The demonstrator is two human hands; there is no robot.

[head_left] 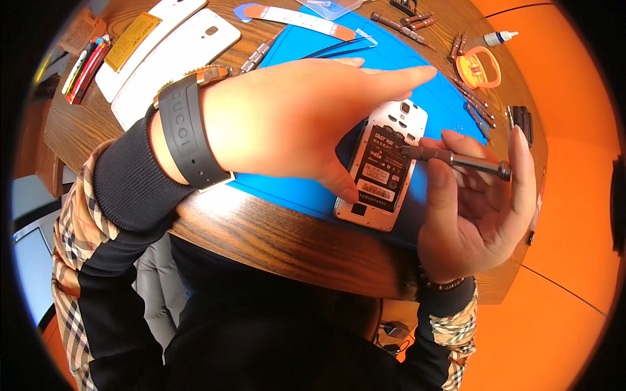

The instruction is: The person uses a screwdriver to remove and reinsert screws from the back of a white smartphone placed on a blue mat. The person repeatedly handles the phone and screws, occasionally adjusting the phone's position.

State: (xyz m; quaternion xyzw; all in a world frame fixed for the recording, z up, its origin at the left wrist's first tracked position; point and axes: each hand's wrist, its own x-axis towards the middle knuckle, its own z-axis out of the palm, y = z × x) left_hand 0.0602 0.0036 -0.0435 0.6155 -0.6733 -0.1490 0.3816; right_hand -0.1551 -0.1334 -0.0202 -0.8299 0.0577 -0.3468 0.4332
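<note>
A phone (399, 173) with its back cover off lies on the blue mat (293, 200), its dark labelled battery showing inside a white frame. Over its upper left reaches my left hand (280, 117), fingers stretched out and spread, the thumb at the phone's left edge and the index finger past its top. My right hand (469, 215) grips a brown and silver screwdriver (466, 161) between thumb and fingers, a finger raised by its end cap. The screwdriver slants low across the phone's right side. Whether its tip touches the phone, I cannot tell.
White phone covers (189, 58) and a yellow rectangular piece (132, 42) lie at the far left. Black tweezers (342, 48) rest on the mat. At the right are an orange suction cup (478, 68), a small bottle (500, 38) and several brown screwdrivers (479, 114).
</note>
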